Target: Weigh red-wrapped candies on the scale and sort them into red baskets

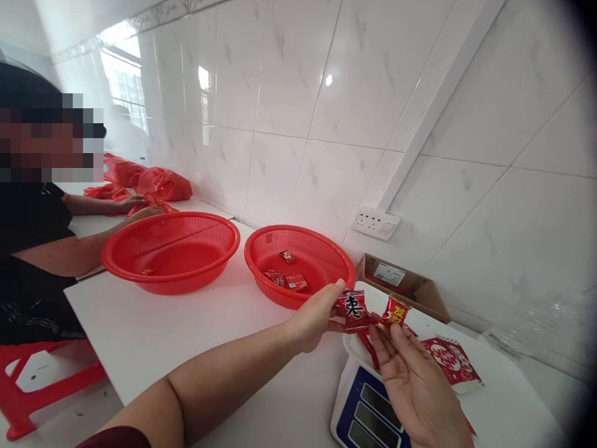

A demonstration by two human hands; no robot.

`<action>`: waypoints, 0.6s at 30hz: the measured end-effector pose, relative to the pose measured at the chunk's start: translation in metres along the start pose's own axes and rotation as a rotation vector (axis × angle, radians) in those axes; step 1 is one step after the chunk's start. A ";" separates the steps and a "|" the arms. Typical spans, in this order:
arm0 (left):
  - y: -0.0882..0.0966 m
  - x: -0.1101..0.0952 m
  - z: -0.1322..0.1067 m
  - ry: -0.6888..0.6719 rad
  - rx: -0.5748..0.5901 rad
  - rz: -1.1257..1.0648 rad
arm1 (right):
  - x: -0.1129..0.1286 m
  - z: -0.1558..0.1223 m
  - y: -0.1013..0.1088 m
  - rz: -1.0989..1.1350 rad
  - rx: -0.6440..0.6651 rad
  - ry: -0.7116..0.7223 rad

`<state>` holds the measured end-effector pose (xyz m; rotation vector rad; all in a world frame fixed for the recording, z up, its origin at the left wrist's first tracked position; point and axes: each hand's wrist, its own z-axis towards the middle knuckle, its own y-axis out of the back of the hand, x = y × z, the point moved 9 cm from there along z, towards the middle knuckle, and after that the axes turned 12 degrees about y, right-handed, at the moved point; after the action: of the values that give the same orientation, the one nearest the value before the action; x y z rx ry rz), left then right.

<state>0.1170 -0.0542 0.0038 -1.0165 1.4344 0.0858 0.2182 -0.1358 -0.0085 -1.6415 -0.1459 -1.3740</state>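
My left hand [313, 318] pinches a small red candy packet [352, 311] with a white character on it, just in front of the nearer red basket [261, 246]. My right hand [415, 382] is palm up over a white and blue scale [361, 398], holding a second red and gold packet [394, 312] at its fingertips. The two packets almost touch. A few small red packets [290, 280] lie inside that basket.
A second red basket [135, 246] stands to the left. A person in black sits at far left, hands by red plastic bags [161, 182]. A cardboard box [410, 286], a red-printed pouch [452, 361], a wall socket [375, 223] and a red stool [28, 386] surround the white table.
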 end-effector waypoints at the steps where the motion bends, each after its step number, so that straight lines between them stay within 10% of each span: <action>1: 0.000 0.001 0.000 0.011 0.003 -0.007 | 0.000 0.001 0.002 0.001 -0.003 0.006; 18: -0.010 -0.003 -0.007 -0.106 0.114 -0.026 | 0.005 -0.003 -0.001 0.067 -0.052 -0.032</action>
<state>0.1172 -0.0633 0.0132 -0.9230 1.3145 0.0384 0.2175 -0.1396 -0.0043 -1.6971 -0.0741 -1.3111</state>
